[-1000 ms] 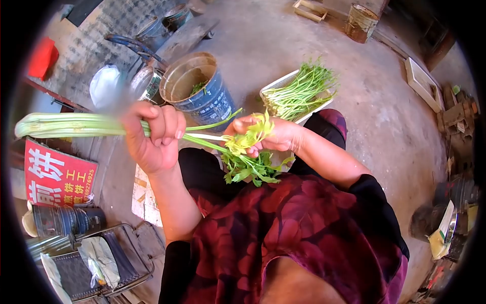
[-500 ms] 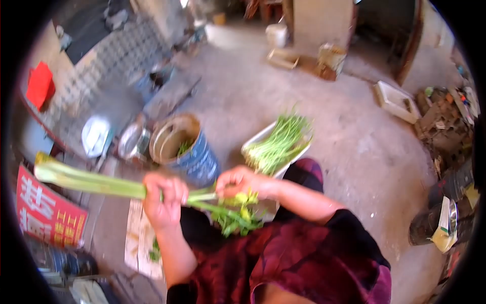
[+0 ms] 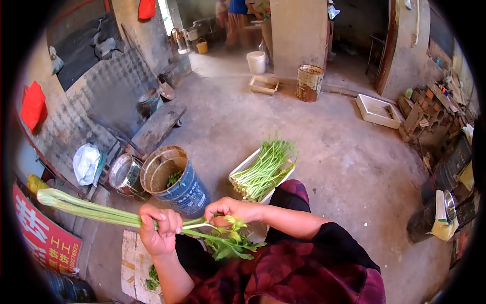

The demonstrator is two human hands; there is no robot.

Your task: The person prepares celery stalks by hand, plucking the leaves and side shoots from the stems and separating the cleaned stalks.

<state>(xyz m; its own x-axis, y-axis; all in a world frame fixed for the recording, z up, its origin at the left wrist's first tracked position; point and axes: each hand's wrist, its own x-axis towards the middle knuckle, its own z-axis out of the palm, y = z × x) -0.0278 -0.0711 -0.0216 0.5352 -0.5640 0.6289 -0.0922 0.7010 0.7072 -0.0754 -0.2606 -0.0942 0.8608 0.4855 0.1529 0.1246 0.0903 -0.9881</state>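
My left hand (image 3: 161, 228) is closed around a celery stalk bunch (image 3: 93, 206), whose pale thick end points out to the left. On the other side of the fist, thin stems lead to green and yellowish leaves (image 3: 230, 244) above my lap. My right hand (image 3: 229, 211) pinches at a stem near those leaves, its fingertips partly hidden. Just beyond the hands stands a blue bucket (image 3: 188, 198) with some greens inside. A white basket (image 3: 238, 176) heaped with thin green stalks (image 3: 266, 169) sits on the floor past my right hand.
A pale board (image 3: 132, 263) with a few leaves lies at lower left, beside a red sign (image 3: 45, 233). A metal pail (image 3: 126, 175) and white bag (image 3: 87, 164) stand left. Farther off are a rusty bucket (image 3: 309, 83), a white tray (image 3: 378, 111) and a person (image 3: 238, 20).
The view has tilted upward, so the far room and a person there now show. Both hands sit lower in the picture, still on the celery, with nothing let go.
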